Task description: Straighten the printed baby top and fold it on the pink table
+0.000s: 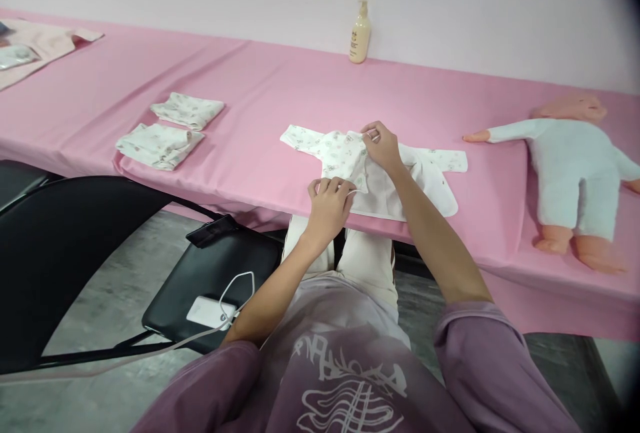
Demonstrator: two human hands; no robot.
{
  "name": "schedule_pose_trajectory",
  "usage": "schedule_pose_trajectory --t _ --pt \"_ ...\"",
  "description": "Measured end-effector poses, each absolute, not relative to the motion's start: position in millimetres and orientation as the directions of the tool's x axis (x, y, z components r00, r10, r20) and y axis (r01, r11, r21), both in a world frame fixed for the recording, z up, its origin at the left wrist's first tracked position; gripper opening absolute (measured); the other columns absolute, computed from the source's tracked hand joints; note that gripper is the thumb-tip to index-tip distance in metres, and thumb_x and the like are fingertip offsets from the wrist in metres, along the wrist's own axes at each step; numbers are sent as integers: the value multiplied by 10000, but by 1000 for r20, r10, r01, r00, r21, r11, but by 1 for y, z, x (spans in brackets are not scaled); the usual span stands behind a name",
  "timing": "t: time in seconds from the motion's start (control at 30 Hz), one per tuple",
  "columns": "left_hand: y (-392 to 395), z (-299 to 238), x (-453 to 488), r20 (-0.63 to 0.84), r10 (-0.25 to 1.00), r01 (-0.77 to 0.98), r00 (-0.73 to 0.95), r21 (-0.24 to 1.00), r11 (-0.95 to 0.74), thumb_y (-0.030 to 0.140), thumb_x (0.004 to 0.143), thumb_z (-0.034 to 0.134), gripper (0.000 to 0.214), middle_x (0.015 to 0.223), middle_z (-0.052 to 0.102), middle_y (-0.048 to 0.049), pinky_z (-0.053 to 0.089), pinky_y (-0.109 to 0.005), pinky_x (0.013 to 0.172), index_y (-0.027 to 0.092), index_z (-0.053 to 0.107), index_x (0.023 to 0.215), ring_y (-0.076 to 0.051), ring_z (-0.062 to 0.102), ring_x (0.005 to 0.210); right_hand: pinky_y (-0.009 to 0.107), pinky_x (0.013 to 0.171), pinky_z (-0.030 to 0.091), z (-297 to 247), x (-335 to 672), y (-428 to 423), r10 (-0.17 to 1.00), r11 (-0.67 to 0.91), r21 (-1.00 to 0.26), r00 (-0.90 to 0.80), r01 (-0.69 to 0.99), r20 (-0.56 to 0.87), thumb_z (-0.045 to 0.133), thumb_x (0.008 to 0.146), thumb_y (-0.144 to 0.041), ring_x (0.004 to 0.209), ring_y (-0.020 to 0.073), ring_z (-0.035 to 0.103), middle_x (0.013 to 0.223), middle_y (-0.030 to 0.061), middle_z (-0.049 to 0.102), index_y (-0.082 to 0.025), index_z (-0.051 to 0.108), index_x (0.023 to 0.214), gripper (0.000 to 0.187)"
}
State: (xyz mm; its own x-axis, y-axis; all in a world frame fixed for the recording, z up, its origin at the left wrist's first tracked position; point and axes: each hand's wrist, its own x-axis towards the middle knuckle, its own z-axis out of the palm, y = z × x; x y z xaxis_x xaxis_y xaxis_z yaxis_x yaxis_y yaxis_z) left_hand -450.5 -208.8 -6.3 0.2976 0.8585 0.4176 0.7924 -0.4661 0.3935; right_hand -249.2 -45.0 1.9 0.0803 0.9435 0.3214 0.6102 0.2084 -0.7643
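A white baby top (343,152), scattered with small grey-green prints and plain white in part, shows against a solid pink counter (260,173). I see similar prints on two white folded cloths (160,146), a creamy-yellow pump bottle (359,36), and a purple shirt (360,336) with white lettering.

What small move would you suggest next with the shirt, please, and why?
I'd probably have the right hand bring the shirt's right flap across, because it seems to lie spread open, plain side up, while both hands are at the printed panel beside it. The left hand could steady that panel's lower edge.
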Motion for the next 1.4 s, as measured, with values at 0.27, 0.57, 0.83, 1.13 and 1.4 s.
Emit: schedule_pose_trajectory --t 0.27,0.57,0.83,1.13,1.4 --pt "-218 -15 -460 424 834 723 352 443 -530 279 1211 477 339 1300 778 -104 470 -481 1102 265 797 1322 -305 618 1178 369 900 535 -3 -248 -44 919 248 -695 62 675 388 545 977 -232 793 211 623 961 36 733 -249 738 1119 240" --pt "-220 -24 -470 482 761 665 433 399 -631 237 1195 540 311 1330 787 -62 379 -537 1302 306 822 1306 -283 605 1257 449 978 524 -6 -242 -42 927 123 -630 137 766 349 624 925 -224 996 309 668 889 65 669 -241 664 1078 159" --pt "-206 2 -486 420 808 648 414 487 -585 395 1202 518 321 1365 755 -109 456 -501 1209 270 771 1355 -300 642 1305 484 998 529 -15 -241 -39 940 142 -543 60 828 336 654 947 -254 957 328 668 896 90 691 -243 635 1061 116" --pt "-18 10 -552 270 937 812 224 480 -332 460 1108 554 569 1625 574 -220 288 -540 1322 120 612 1561 -390 417 1544 462 1079 529 -20 -249 -33 933 213 -601 21 770 358 642 1049 -432 1097 306 690 1096 122 770 -249 647 1002 188" --pt "48 37 -608 -43 945 862 325 424 -277 637 854 783 714 1301 730 -122 429 -468 1170 170 749 1394 -302 588 1186 569 1049 552 7 -258 1 997 19 -626 33 780 71 808 975 -509 971 338 697 879 128 745 -227 668 747 389"
